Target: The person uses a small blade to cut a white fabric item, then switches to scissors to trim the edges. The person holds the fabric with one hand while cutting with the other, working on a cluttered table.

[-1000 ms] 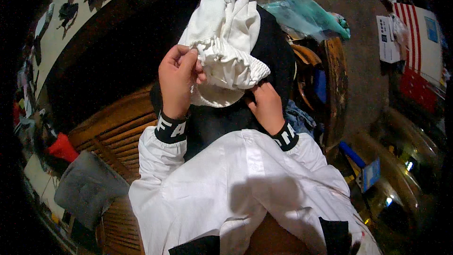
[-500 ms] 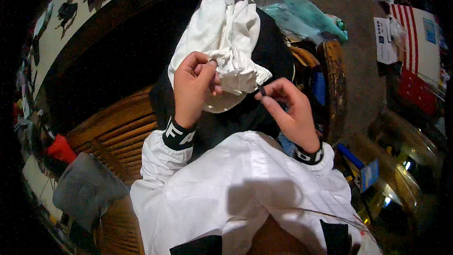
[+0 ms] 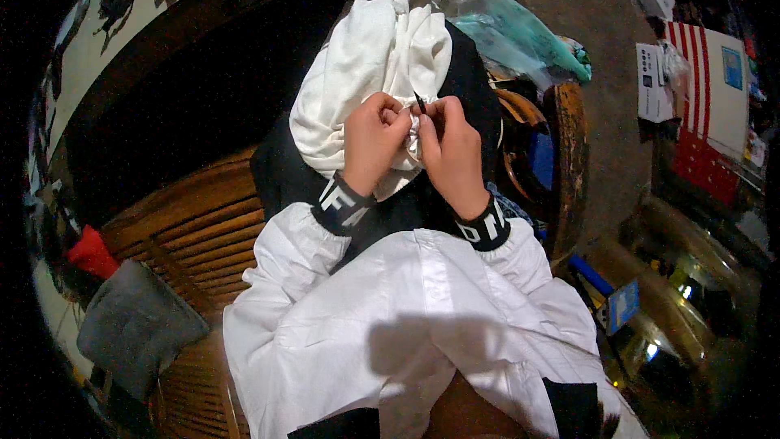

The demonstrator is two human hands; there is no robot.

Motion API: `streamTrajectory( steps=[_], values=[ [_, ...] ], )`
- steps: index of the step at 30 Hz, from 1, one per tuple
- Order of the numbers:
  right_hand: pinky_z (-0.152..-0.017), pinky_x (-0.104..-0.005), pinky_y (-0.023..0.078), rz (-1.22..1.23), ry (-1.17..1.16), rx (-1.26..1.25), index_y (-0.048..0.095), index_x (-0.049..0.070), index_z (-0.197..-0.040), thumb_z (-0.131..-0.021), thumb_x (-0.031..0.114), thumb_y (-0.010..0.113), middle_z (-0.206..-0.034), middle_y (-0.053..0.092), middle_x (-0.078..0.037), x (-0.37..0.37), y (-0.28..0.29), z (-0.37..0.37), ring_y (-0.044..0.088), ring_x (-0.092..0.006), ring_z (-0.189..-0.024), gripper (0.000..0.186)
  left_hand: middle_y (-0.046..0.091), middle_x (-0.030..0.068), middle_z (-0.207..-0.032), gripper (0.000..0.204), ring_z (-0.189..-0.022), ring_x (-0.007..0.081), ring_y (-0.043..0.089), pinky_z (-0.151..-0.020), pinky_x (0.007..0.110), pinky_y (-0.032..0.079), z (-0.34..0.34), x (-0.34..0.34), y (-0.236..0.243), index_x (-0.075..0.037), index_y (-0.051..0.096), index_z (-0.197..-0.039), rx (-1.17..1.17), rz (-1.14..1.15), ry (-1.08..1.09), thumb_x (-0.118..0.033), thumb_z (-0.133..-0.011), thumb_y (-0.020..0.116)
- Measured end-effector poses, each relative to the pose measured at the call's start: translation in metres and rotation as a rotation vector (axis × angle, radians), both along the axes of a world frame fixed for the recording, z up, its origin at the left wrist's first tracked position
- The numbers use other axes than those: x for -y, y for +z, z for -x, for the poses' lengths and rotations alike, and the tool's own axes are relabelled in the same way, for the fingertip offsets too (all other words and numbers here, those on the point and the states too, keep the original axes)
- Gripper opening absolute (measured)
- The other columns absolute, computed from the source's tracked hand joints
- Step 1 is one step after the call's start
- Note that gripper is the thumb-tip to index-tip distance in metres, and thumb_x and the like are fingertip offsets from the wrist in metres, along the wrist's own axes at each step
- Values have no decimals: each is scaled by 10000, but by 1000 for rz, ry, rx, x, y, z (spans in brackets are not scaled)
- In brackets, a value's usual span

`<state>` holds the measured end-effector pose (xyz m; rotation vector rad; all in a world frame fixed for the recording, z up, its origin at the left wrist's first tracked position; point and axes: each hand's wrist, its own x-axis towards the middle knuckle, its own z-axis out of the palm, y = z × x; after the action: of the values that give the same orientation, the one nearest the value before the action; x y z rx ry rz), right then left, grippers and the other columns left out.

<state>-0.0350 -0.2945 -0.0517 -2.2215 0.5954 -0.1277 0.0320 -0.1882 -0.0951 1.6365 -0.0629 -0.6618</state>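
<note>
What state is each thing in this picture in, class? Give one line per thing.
White fabric garment: bunched and crumpled on the lap.
Small dark pointed tool: tip up, pinched in the right hand's fingers.
Left hand: closed, gripping the garment's gathered edge.
Right hand: closed on the tool.
Clear plastic bag: crumpled, lying beyond the garment.

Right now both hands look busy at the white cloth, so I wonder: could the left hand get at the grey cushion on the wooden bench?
Probably not without letting go. The left hand pinches the white cloth garment, while the grey cushion lies apart, low at the person's left on the wooden slatted bench. Nothing blocks the way.
</note>
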Motion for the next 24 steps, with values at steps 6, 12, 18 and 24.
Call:
streamTrajectory(
  steps=[6, 12, 18, 24],
  values=[
    [-632, -421, 487, -91, -71, -21, 497, -4, -963, -852, 89, 586, -821, 632, -193, 3, -11, 0, 641, -360, -757, 170, 581, 21, -619, 151, -482, 80, 531, -442, 209, 410, -8, -4, -3, 27, 586, -916, -302, 111, -54, -121, -892, 589],
    [-663, -326, 489, -249, -129, 38, 498, -21, -966, -867, 48, 569, -822, 624, -153, -1, -6, 3, 639, -237, -752, 140, 592, 49, -615, 126, -471, 95, 545, -434, 218, 416, -13, -6, 5, 41, 584, -877, -384, 166, -39, -84, -871, 569],
    [-685, -313, 490, -97, 0, 29, 517, -18, -994, -871, 65, 586, -831, 618, -149, 5, -10, 6, 637, -236, -762, 164, 593, 52, -620, 118, -469, 99, 548, -434, 218, 416, -15, -6, 6, 37, 581, -886, -402, 176, -55, -78, -874, 560],
    [-671, -407, 468, -16, -3, -31, 579, 8, -908, -826, 103, 616, -808, 599, -173, 1, 4, 4, 599, -356, -781, 131, 591, 50, -620, 107, -469, 100, 548, -435, 221, 415, -14, -6, 3, 36, 576, -881, -370, 161, -65, -67, -868, 552]
  ],
)
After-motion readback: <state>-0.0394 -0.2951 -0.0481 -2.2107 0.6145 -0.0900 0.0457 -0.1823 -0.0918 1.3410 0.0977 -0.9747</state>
